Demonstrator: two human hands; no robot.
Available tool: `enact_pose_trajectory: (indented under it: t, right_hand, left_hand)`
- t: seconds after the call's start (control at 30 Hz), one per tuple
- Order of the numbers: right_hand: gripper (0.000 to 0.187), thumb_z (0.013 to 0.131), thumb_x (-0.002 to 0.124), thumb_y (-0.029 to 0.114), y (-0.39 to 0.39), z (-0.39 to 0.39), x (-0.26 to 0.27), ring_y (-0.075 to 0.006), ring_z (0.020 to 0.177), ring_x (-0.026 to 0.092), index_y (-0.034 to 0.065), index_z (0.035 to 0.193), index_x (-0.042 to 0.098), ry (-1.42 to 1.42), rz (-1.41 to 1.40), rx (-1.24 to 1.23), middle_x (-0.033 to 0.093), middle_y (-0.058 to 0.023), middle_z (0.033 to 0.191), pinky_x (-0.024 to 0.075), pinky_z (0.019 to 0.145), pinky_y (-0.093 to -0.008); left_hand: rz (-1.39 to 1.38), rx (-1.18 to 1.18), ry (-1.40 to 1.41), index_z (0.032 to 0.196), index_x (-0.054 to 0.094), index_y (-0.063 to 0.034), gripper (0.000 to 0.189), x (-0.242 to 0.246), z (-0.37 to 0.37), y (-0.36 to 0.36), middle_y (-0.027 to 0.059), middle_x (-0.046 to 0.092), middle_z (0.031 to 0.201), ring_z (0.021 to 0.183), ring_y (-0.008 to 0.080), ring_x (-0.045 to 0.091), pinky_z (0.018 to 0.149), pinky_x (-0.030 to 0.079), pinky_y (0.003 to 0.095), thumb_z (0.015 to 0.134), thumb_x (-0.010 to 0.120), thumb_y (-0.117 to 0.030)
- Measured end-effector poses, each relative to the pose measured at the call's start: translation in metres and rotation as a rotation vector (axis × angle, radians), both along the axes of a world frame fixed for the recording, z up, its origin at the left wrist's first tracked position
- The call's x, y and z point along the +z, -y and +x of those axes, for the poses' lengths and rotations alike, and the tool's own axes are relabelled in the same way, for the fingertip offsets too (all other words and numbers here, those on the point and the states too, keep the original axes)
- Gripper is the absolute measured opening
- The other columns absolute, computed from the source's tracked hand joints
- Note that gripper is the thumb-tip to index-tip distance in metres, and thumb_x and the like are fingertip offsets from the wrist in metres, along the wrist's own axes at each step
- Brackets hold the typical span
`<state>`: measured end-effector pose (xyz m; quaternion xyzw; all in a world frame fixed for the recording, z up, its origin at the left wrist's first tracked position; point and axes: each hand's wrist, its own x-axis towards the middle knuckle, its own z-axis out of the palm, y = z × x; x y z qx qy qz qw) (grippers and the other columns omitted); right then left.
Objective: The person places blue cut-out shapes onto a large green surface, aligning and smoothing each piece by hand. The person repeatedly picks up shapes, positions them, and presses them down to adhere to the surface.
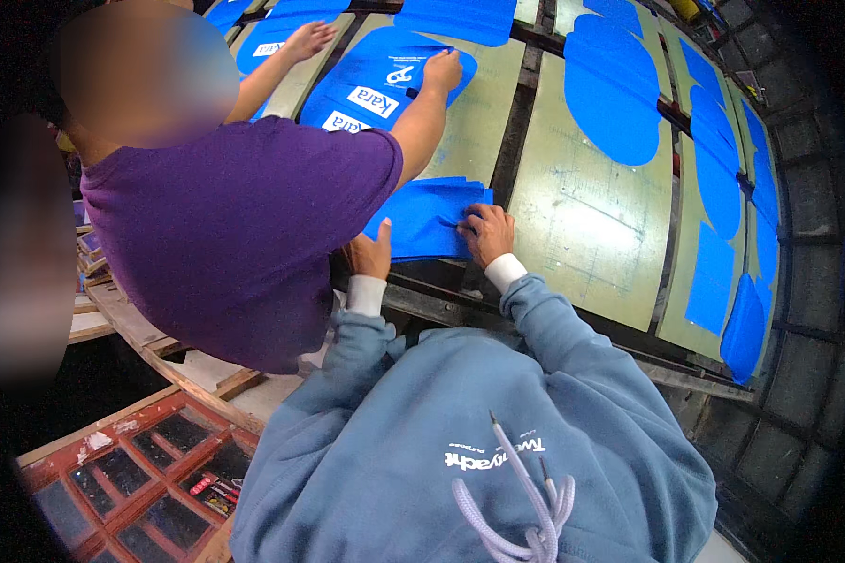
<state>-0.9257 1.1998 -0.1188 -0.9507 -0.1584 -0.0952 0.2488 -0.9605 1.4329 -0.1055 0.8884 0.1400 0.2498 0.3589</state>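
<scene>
A stack of blue fabric pieces [426, 214] lies at the near edge of the table before me, its top edges slightly uneven. My right hand [491, 231] is at its right side, fingers bent and pinching the cloth, which puckers there. At the stack's left end is my left hand [372, 252], thumb pointing up against the cloth. Its other fingers are partly hidden, so its grip is unclear. Just beyond lies a printed blue fabric panel [324, 95], with a co-worker's hand [442, 70] on its far right part.
A co-worker in a purple T-shirt [239, 232] leans in close on my left, one arm crossing above my stack. Blue cut panels [611, 91] lie on pale boards [591, 239] separated by dark gaps. A reddish wooden frame with panes [148, 485] stands at lower left.
</scene>
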Motion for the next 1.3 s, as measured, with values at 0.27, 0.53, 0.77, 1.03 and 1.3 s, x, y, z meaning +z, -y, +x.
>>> enact_pose_trajectory:
  t: [0.27,0.53,0.77,1.03,1.3]
  right_hand:
    - [0.018,0.07,0.072,0.003,0.011,0.01,0.035,-0.0264,0.095,0.06,0.007,0.087,0.067,0.008,0.518,0.018,0.06,-0.0086,0.11,0.0486,0.079,-0.0351]
    - [0.067,0.072,0.072,-0.006,0.088,0.001,0.093,-0.0248,0.119,0.05,0.0055,0.132,0.045,-0.316,1.004,-0.05,0.029,-0.0164,0.147,0.0515,0.09,-0.0331]
    - [0.072,0.073,0.073,-0.003,0.196,0.025,0.103,-0.0249,0.111,0.055,-0.0005,0.136,0.037,-0.25,1.226,-0.33,0.041,-0.0162,0.136,0.0516,0.088,-0.0344]
    - [0.052,0.074,0.073,0.001,0.308,-0.02,0.022,-0.0195,0.095,0.062,-0.0004,0.122,0.054,-0.408,0.942,-0.518,0.063,-0.0125,0.107,0.0521,0.081,-0.0306]
    - [0.019,0.086,0.063,0.005,0.33,-0.03,0.001,-0.0085,0.079,0.057,0.0015,0.104,0.066,-0.378,0.888,-0.707,0.065,-0.0037,0.087,0.045,0.072,-0.0225]
  left_hand:
    - [-1.852,-0.245,-0.727,0.112,0.05,0.0074,0.057,0.031,-0.052,0.051,0.0233,0.059,0.11,0.103,0.0299,0.06,0.088,0.051,0.0391,0.086,0.064,-0.042]
    - [-2.148,-0.031,-0.592,0.12,0.053,-0.0149,0.049,0.02,-0.004,0.115,0.0092,0.059,0.117,0.107,0.0284,0.056,0.088,0.05,0.0444,0.082,0.069,-0.041]
    - [-1.624,-0.091,-0.418,0.111,0.055,-0.0103,0.034,0.024,0.039,0.185,0.0052,0.063,0.101,0.085,0.0212,0.062,0.065,0.052,0.0341,0.083,0.071,-0.021]
    - [-1.054,-0.067,-0.249,0.092,0.066,-0.0019,0.026,0.006,0.033,0.294,0.0005,0.065,0.088,0.074,0.0107,0.055,0.065,0.046,0.0306,0.084,0.07,-0.026]
    - [-1.065,0.115,-0.62,0.072,0.059,-0.0028,0.056,-0.004,0.002,0.257,0.0074,0.06,0.064,0.05,0.0159,0.053,0.045,0.041,0.0324,0.095,0.045,-0.052]
